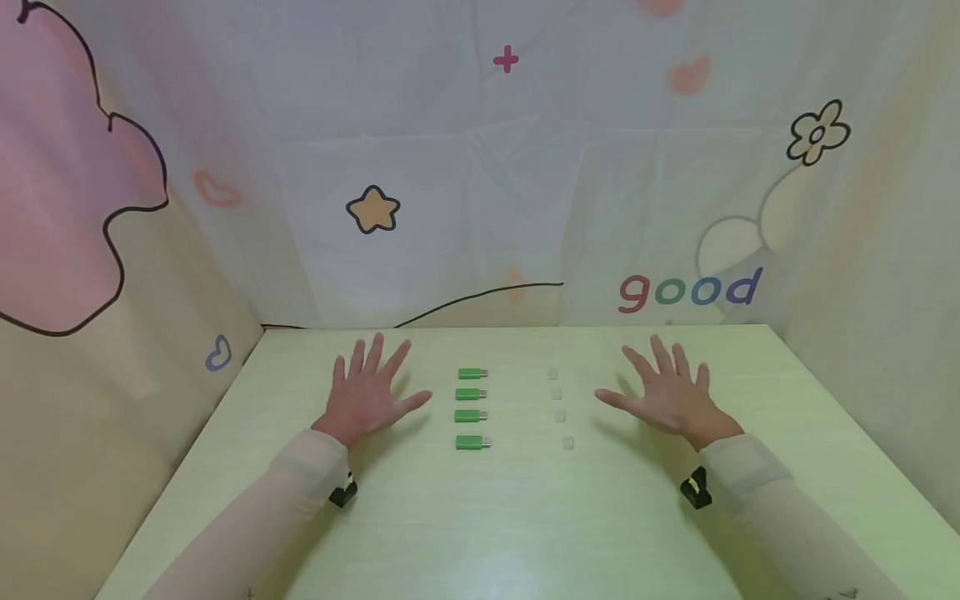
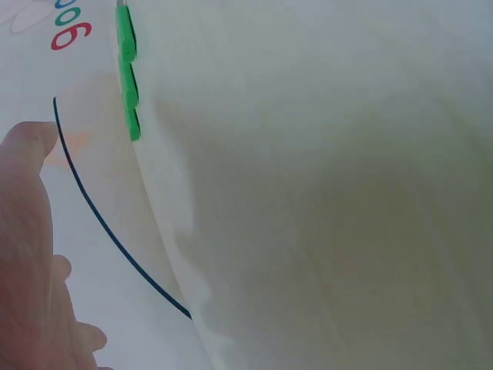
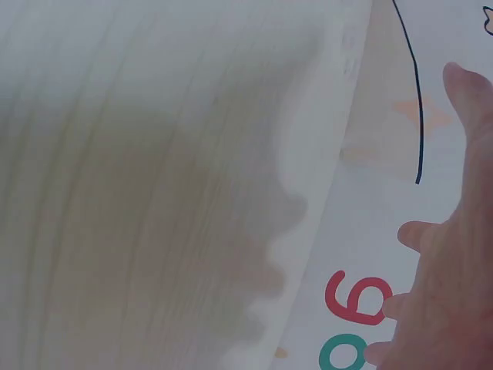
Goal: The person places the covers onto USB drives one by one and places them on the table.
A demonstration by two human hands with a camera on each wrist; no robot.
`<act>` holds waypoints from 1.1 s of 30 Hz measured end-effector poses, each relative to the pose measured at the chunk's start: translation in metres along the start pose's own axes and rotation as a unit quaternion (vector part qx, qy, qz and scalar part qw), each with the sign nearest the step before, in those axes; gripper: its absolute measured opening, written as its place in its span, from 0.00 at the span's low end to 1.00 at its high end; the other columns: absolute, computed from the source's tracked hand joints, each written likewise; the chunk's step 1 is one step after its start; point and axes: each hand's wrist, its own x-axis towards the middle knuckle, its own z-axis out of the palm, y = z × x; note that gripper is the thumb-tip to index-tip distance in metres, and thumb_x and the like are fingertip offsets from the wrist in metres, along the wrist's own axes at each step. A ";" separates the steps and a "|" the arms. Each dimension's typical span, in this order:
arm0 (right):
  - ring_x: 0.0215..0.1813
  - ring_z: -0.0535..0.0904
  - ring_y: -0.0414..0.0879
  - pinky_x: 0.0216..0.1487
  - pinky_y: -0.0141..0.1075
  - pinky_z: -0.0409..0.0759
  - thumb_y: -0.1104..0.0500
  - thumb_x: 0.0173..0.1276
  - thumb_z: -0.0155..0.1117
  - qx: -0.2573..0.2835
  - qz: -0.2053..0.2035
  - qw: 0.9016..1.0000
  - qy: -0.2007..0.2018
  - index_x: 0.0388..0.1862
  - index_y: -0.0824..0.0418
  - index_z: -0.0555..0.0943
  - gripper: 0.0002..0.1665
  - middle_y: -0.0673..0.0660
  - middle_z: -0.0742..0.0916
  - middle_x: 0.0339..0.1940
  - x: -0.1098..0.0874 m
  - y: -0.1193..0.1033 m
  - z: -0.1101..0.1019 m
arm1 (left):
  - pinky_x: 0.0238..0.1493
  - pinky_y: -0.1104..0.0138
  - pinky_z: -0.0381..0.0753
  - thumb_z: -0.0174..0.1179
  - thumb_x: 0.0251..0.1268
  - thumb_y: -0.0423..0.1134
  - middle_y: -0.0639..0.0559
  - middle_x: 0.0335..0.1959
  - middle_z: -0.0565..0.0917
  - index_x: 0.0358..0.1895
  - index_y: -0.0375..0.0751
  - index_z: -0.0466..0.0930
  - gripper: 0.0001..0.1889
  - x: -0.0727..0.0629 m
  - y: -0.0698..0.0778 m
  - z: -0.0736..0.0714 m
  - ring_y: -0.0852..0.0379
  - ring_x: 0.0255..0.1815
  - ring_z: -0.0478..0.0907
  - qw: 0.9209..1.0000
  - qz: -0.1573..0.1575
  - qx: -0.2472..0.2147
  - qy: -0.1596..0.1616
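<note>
Several green USB flash drives (image 1: 471, 416) lie in a column at the middle of the table, their metal plugs pointing right. To their right, a matching column of small clear caps (image 1: 560, 416) lies apart from them. My left hand (image 1: 366, 402), fingers spread, hovers left of the drives and holds nothing. On the other side my right hand (image 1: 675, 400) is spread too, right of the caps, with nothing in it. In the left wrist view some green drives (image 2: 128, 35) show beyond the thumb. Shadows of both hands fall on the tabletop.
The pale wooden table (image 1: 480, 533) ends at a printed cloth backdrop (image 1: 465, 208) at the back, with cloth along both sides. A small black device (image 1: 343, 490) sits at the left wrist, another black device (image 1: 697, 488) at the right.
</note>
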 end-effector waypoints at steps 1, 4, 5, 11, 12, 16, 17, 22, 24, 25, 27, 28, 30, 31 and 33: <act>0.82 0.35 0.79 0.69 0.81 0.31 0.16 0.62 0.47 0.003 -0.002 1.000 0.001 0.85 0.51 0.51 0.63 0.71 0.44 0.85 0.000 -0.001 0.000 | 0.78 0.32 0.35 0.46 0.62 0.80 0.39 0.86 0.41 0.84 0.61 0.45 0.51 0.000 0.001 0.000 0.31 0.85 0.36 1.000 0.004 -0.002 0.002; 0.82 0.39 0.77 0.70 0.80 0.37 0.17 0.64 0.47 0.005 -0.011 1.000 0.003 0.84 0.52 0.53 0.61 0.71 0.48 0.85 -0.001 -0.004 0.000 | 0.80 0.34 0.41 0.47 0.64 0.78 0.39 0.85 0.45 0.84 0.59 0.49 0.49 0.001 0.006 0.001 0.33 0.85 0.40 1.000 0.019 -0.002 0.006; 0.81 0.42 0.78 0.70 0.80 0.41 0.17 0.64 0.47 0.002 -0.015 1.000 0.005 0.84 0.52 0.54 0.60 0.71 0.50 0.84 -0.001 -0.005 0.000 | 0.80 0.35 0.43 0.48 0.64 0.77 0.38 0.85 0.46 0.84 0.58 0.50 0.49 0.001 0.008 0.001 0.33 0.85 0.41 1.000 0.025 -0.003 0.007; 0.76 0.59 0.76 0.63 0.77 0.63 0.20 0.67 0.48 -0.003 -0.040 0.999 0.009 0.82 0.56 0.60 0.57 0.72 0.64 0.79 -0.006 -0.018 -0.002 | 0.77 0.39 0.60 0.51 0.67 0.72 0.37 0.82 0.56 0.82 0.52 0.57 0.45 -0.006 0.025 0.000 0.35 0.84 0.50 0.998 0.064 -0.003 0.016; 0.75 0.61 0.75 0.62 0.77 0.64 0.20 0.68 0.49 0.000 -0.046 0.999 0.010 0.81 0.57 0.61 0.57 0.71 0.66 0.78 -0.007 -0.019 -0.002 | 0.75 0.39 0.63 0.52 0.67 0.71 0.37 0.81 0.58 0.81 0.51 0.58 0.45 -0.008 0.028 -0.001 0.35 0.83 0.52 0.997 0.071 -0.004 0.019; 0.73 0.67 0.69 0.66 0.70 0.68 0.23 0.67 0.55 0.029 -0.079 0.996 0.019 0.77 0.58 0.69 0.53 0.68 0.72 0.74 -0.009 -0.025 -0.003 | 0.67 0.42 0.73 0.54 0.67 0.70 0.38 0.75 0.68 0.79 0.51 0.63 0.43 -0.013 0.040 0.000 0.38 0.77 0.64 0.996 0.091 -0.011 0.021; 0.73 0.68 0.68 0.67 0.68 0.69 0.24 0.67 0.57 0.038 -0.091 0.995 0.023 0.75 0.58 0.71 0.51 0.67 0.74 0.73 -0.008 -0.025 -0.002 | 0.65 0.43 0.76 0.54 0.67 0.70 0.39 0.74 0.70 0.79 0.51 0.63 0.42 -0.014 0.042 0.000 0.39 0.74 0.68 0.995 0.095 -0.012 0.020; 0.67 0.77 0.59 0.67 0.58 0.75 0.31 0.68 0.64 0.070 -0.148 0.986 0.039 0.66 0.60 0.80 0.41 0.60 0.82 0.65 -0.007 -0.028 0.000 | 0.54 0.50 0.83 0.55 0.68 0.69 0.43 0.66 0.76 0.78 0.51 0.65 0.41 -0.018 0.053 0.001 0.43 0.61 0.78 0.993 0.114 -0.006 0.005; 0.63 0.80 0.57 0.64 0.55 0.78 0.34 0.68 0.66 0.078 -0.164 0.983 0.038 0.63 0.60 0.82 0.37 0.59 0.84 0.60 -0.007 -0.031 0.001 | 0.51 0.52 0.83 0.56 0.67 0.69 0.43 0.64 0.78 0.77 0.50 0.67 0.41 -0.020 0.057 0.001 0.45 0.59 0.79 0.992 0.128 -0.004 0.005; 0.61 0.82 0.57 0.62 0.54 0.79 0.36 0.68 0.67 0.082 -0.170 0.981 0.036 0.62 0.61 0.82 0.35 0.58 0.85 0.59 -0.008 -0.032 0.001 | 0.50 0.53 0.84 0.56 0.67 0.69 0.43 0.63 0.79 0.76 0.49 0.68 0.40 -0.021 0.059 0.002 0.45 0.58 0.79 0.991 0.136 -0.003 0.007; 0.58 0.83 0.56 0.58 0.52 0.82 0.39 0.68 0.69 0.089 -0.176 0.980 0.029 0.60 0.61 0.84 0.33 0.57 0.86 0.56 -0.008 -0.035 0.001 | 0.50 0.54 0.84 0.56 0.67 0.68 0.44 0.62 0.79 0.74 0.48 0.70 0.40 -0.022 0.062 0.002 0.46 0.58 0.79 0.989 0.151 -0.003 0.007; 0.57 0.83 0.56 0.56 0.50 0.82 0.39 0.67 0.70 0.091 -0.179 0.979 0.025 0.58 0.61 0.84 0.31 0.57 0.87 0.54 -0.009 -0.036 0.001 | 0.50 0.55 0.84 0.57 0.67 0.68 0.44 0.61 0.80 0.73 0.47 0.71 0.39 -0.023 0.063 0.002 0.46 0.57 0.79 0.987 0.158 -0.005 0.009; 0.54 0.84 0.54 0.53 0.48 0.83 0.41 0.66 0.71 0.092 -0.187 0.978 0.018 0.56 0.61 0.85 0.30 0.56 0.87 0.52 -0.010 -0.039 0.002 | 0.50 0.56 0.84 0.59 0.66 0.67 0.45 0.59 0.81 0.72 0.46 0.73 0.38 -0.024 0.066 0.003 0.47 0.56 0.80 0.985 0.171 -0.014 0.008; 0.53 0.84 0.53 0.51 0.46 0.83 0.41 0.66 0.72 0.093 -0.192 0.977 0.015 0.55 0.61 0.85 0.29 0.55 0.88 0.51 -0.011 -0.040 0.002 | 0.50 0.56 0.84 0.59 0.66 0.67 0.45 0.58 0.81 0.71 0.45 0.73 0.38 -0.025 0.068 0.003 0.48 0.55 0.80 0.984 0.177 -0.018 0.007; 0.51 0.84 0.51 0.49 0.44 0.83 0.42 0.65 0.73 0.092 -0.202 0.975 0.008 0.53 0.61 0.86 0.27 0.54 0.88 0.48 -0.011 -0.042 0.003 | 0.50 0.56 0.84 0.61 0.66 0.65 0.46 0.57 0.81 0.69 0.43 0.75 0.37 -0.027 0.070 0.003 0.48 0.54 0.80 0.982 0.186 -0.028 0.002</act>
